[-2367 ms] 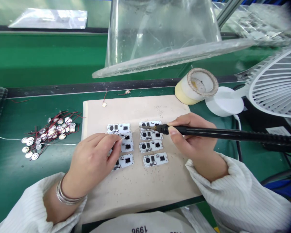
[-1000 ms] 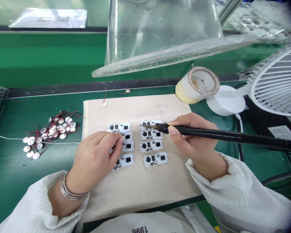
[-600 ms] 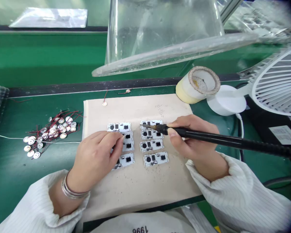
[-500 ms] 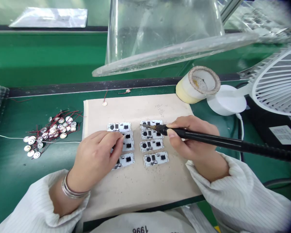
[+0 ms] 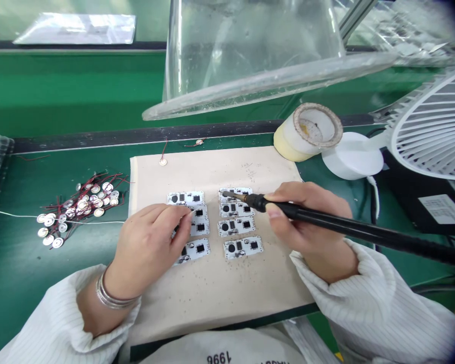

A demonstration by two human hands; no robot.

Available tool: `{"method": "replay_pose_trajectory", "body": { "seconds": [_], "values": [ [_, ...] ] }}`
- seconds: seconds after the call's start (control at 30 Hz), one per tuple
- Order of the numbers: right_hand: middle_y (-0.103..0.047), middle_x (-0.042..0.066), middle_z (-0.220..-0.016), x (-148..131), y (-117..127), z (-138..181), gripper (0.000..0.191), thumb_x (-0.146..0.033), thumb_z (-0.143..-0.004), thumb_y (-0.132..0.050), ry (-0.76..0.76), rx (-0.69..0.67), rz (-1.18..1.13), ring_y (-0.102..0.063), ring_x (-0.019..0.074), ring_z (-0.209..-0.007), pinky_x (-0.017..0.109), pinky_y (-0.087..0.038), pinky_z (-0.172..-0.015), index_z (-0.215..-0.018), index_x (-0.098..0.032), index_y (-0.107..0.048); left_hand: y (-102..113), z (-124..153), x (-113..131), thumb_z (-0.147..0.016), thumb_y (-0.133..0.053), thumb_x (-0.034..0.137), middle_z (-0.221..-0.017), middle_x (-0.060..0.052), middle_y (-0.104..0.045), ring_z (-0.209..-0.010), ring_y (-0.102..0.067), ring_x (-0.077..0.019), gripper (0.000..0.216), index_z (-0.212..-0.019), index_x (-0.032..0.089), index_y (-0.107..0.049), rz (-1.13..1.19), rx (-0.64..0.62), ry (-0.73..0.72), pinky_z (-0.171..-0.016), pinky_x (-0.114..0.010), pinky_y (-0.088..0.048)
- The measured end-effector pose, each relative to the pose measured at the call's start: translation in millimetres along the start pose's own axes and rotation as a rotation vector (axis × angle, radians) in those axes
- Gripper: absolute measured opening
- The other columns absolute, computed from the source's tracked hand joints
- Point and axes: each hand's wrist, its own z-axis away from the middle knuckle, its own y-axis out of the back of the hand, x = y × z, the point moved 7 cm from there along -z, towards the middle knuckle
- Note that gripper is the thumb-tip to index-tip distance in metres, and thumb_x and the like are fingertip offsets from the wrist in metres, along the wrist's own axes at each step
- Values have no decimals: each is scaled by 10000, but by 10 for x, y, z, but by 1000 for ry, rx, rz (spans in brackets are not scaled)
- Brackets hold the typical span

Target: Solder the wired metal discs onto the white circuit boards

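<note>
In my right hand [image 5: 309,215] is a black soldering iron [image 5: 349,232], gripped near its front like a pen. Its tip is over the top circuit board [image 5: 244,191] of the right-hand column; whether it touches is hard to tell. My left hand [image 5: 149,245] is closed in a pinch above the left-hand column, partly covering those boards [image 5: 200,248]. A thin pale wire, which looks like solder wire [image 5: 94,222], runs from the left edge into this hand. Its end at the fingertips is too fine to make out. All boards lie on a beige sheet [image 5: 212,298].
Several small discs with red leads [image 5: 83,205] lie heaped at left. Two more, one a single disc [image 5: 163,162], lie near the sheet's far edge. A tape roll [image 5: 296,139], a white fan [image 5: 432,131] and a black box [image 5: 413,197] stand at right. A clear plastic shield [image 5: 250,76] hangs ahead.
My right hand has shifted slightly to the right, and the soldering iron's handle has swung a little lower. My left hand stays nearly where it was, still pinched.
</note>
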Motion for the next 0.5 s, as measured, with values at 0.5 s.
{"method": "replay_pose_trajectory", "body": {
  "seconds": [0.5],
  "values": [
    [-753,15,-857,58,-90,-109,105,-174,-917,-612,-93,-126,-204,-703,120,-754,227,-545,-712,-957,-205,-704,66,57,52,-977,-507,213,-684,4,-639,-601,-610,-153,93,-946,182,-589,60,42,-165,-585,-265,-460]
  ]
}}
